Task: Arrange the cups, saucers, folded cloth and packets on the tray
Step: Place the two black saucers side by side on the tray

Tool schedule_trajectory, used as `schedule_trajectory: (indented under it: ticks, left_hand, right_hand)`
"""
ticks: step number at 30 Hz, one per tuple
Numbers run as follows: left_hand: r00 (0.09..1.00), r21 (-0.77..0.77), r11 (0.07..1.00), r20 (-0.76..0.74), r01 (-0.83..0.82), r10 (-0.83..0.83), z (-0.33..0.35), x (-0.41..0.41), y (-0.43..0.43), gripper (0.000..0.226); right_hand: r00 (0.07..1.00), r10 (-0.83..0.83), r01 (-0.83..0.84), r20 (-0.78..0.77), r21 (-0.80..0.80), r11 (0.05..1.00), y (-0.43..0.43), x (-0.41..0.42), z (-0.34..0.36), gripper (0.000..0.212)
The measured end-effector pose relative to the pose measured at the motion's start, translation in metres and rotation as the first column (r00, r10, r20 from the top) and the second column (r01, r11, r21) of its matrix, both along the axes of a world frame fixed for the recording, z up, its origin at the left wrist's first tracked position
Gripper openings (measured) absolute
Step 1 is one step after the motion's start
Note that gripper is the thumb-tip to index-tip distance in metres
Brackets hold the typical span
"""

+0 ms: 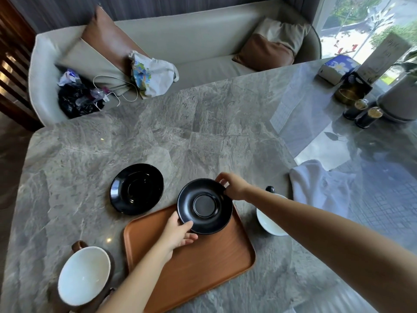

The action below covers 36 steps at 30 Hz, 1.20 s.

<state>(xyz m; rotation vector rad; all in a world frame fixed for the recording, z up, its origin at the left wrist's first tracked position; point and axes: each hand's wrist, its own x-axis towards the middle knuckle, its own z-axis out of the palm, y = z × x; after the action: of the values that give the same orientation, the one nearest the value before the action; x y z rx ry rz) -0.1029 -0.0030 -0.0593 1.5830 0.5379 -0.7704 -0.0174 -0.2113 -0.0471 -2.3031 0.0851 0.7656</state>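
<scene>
Black saucer [205,206] gripped at opposite rims by left hand [178,233] and right hand [233,186], above brown tray [191,267]

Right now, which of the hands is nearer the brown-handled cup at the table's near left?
The left. The left hand grips the near rim of the black saucer over the tray, just right of the cup. The right hand holds the saucer's far rim, farther away.

Both bare forearms reach forward from the near edge and converge. The left hand [178,231] comes up from the near left, thumb on top and fingers curled under what it grips. The right hand [233,186] stretches in from the near right, wrist bent, fingers pinching at the far side.
</scene>
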Motion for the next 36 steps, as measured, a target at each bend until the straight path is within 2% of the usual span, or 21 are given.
schedule_trajectory:
  ticks: [6,10,19,27,36]
  left_hand:
    - [0.998,0.046,0.997,-0.036,0.057,-0.055,-0.005,-0.012,-0.007,0.02]
    - [0.989,0.12,0.981,-0.022,0.15,-0.149,-0.01,-0.02,-0.01,0.014]
    - [0.971,0.275,0.933,-0.005,0.233,-0.241,-0.008,-0.018,-0.015,0.005]
    - [0.957,0.403,0.878,0.012,0.26,-0.289,-0.015,-0.018,-0.014,0.02]
    - [0.925,0.464,0.838,0.094,0.287,-0.368,-0.009,-0.022,-0.014,0.025]
  right_hand:
    - [0.995,0.054,-0.045,0.079,-0.116,0.992,-0.002,-0.012,-0.008,0.036]
    - [0.992,0.077,-0.063,0.101,-0.139,0.988,-0.004,-0.017,-0.008,0.034]
    - [0.98,0.149,-0.123,0.131,-0.186,0.975,-0.006,-0.021,-0.005,0.037]
    - [0.978,0.153,-0.121,0.141,-0.214,0.969,-0.011,-0.023,-0.009,0.043]
    - [0.973,0.183,-0.148,0.142,-0.225,0.963,-0.009,-0.02,-0.005,0.044]
